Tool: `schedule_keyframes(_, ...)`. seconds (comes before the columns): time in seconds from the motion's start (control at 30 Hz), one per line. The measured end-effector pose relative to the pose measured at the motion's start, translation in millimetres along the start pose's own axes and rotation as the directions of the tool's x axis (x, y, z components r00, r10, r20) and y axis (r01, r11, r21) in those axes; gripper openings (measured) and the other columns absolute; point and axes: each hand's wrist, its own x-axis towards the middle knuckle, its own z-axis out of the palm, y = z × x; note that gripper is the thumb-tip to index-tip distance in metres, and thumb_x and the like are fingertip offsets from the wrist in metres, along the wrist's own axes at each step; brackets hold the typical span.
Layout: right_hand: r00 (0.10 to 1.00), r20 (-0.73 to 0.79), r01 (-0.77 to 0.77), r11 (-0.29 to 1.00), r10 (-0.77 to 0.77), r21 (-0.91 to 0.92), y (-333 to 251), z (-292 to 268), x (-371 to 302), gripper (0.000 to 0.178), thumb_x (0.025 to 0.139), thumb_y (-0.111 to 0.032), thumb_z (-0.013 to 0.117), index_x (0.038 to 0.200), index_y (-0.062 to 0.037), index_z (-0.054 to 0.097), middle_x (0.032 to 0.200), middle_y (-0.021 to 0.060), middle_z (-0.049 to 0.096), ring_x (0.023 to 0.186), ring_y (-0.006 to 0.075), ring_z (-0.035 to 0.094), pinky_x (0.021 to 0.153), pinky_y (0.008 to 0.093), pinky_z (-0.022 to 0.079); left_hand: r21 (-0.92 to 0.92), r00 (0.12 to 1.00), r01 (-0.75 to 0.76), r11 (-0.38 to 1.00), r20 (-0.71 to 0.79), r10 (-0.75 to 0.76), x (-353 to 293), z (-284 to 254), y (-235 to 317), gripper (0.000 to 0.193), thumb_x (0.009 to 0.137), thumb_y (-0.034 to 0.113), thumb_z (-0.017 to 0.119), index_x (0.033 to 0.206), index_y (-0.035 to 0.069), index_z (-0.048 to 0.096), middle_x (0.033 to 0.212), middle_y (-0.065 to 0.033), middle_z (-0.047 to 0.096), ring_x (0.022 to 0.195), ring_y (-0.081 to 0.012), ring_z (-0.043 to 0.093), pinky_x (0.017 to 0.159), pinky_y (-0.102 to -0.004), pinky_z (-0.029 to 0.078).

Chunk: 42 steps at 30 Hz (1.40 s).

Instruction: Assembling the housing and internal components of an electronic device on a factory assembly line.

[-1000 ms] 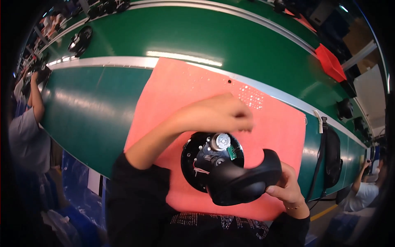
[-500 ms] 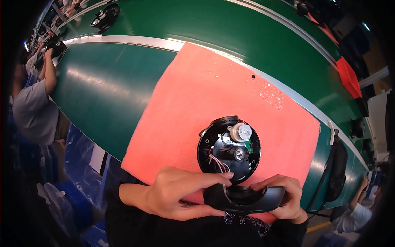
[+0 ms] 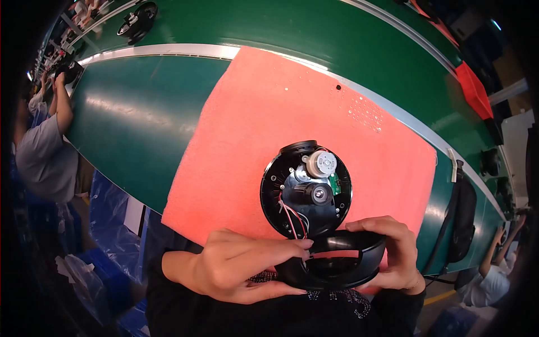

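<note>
A round black housing (image 3: 269, 199) lies with its inside up on the pink cloth. In it sit a silver motor (image 3: 323, 163), a black cylinder (image 3: 319, 194) with a shiny centre and a bit of green circuit board. Thin red and white wires (image 3: 291, 216) run from it toward my fingers. Between my hands a black ring-shaped cover (image 3: 351, 276) is tilted, its opening showing. My left hand (image 3: 233, 267) is closed on the cover's left side, thumb and index near the wires. My right hand (image 3: 396, 255) grips the right side.
The pink cloth (image 3: 224, 168) bears several tiny clear pieces (image 3: 368, 115) and a small black dot-like part (image 3: 338, 87). Beyond runs a green conveyor (image 3: 314, 33) with a black assembly (image 3: 137, 22). A black bag-like object (image 3: 463, 219) lies at right. Other people (image 3: 48, 154) work to either side.
The black cover has tipped so its opening shows more. My right fingers have shifted along its rim. The whole scene sits slightly higher and left in view.
</note>
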Motion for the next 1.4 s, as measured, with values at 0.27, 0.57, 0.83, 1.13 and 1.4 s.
schedule_keyframes(0.27, 0.989, 0.042, 0.147, 0.972, -0.141, -0.182, 3.7, 2.3, 4.2, 0.061, 0.064, -0.018, 0.080, 0.110, 0.0060, 0.050, 0.100, 0.0199, 0.062, 0.082, 0.0295, 0.064, 0.069, 0.0337, 0.053, -0.009, 0.999, -0.015, 1.000, -0.046, 0.014, -5.6, 2.1, -3.6, 0.041, 0.067, 0.018, 0.079, 0.097, -0.004, 0.062, 0.090, -0.0116, 0.068, 0.050, -0.0118, 0.060, 0.043, -0.0210, 0.048)
schedule_keyframes(0.57, 0.982, 0.018, 0.187, 0.971, -0.186, -0.151, -0.8, 4.1, 9.3, 0.062, 0.061, -0.025, 0.082, 0.107, 0.0052, 0.053, 0.098, 0.0186, 0.063, 0.080, 0.0296, 0.064, 0.067, 0.0341, 0.053, -0.006, 0.999, -0.018, 1.000, -0.039, 0.018, -4.9, 5.1, -2.7, 0.041, 0.065, 0.018, 0.079, 0.096, -0.003, 0.062, 0.090, -0.0123, 0.068, 0.053, -0.0135, 0.063, 0.044, -0.0214, 0.050)
schedule_keyframes(0.83, 0.969, 0.025, 0.248, 0.962, -0.247, -0.112, -2.1, 6.3, 14.2, 0.063, 0.058, -0.028, 0.083, 0.104, 0.0052, 0.055, 0.095, 0.0175, 0.064, 0.077, 0.0278, 0.064, 0.065, 0.0330, 0.052, 0.042, 1.000, -0.009, 0.999, -0.027, 0.010, -2.1, 7.2, 0.5, 0.041, 0.064, 0.017, 0.080, 0.095, -0.003, 0.062, 0.090, -0.0139, 0.067, 0.055, -0.0153, 0.064, 0.046, -0.0227, 0.051)
schedule_keyframes(1.13, 0.971, 0.039, 0.240, 0.962, -0.237, -0.131, -2.9, 5.4, 11.7, 0.058, 0.061, -0.025, 0.081, 0.103, 0.0055, 0.056, 0.092, 0.0174, 0.064, 0.073, 0.0275, 0.064, 0.061, 0.0320, 0.053, 0.071, 0.999, -0.009, 0.997, -0.045, 0.012, -2.0, 9.7, 0.5, 0.040, 0.065, 0.019, 0.079, 0.094, -0.003, 0.062, 0.088, -0.0146, 0.067, 0.060, -0.0173, 0.066, 0.047, -0.0230, 0.052)
schedule_keyframes(1.4, 0.960, -0.001, 0.276, 0.951, -0.279, -0.137, 1.0, 10.1, 10.5, 0.054, 0.065, -0.028, 0.078, 0.101, 0.0057, 0.055, 0.091, 0.0175, 0.064, 0.072, 0.0269, 0.065, 0.061, 0.0315, 0.053, 0.126, 0.998, -0.040, 0.991, -0.048, 0.046, -3.4, 10.4, -0.7, 0.043, 0.064, 0.020, 0.080, 0.095, -0.003, 0.062, 0.087, -0.0139, 0.068, 0.060, -0.0163, 0.066, 0.045, -0.0226, 0.051)
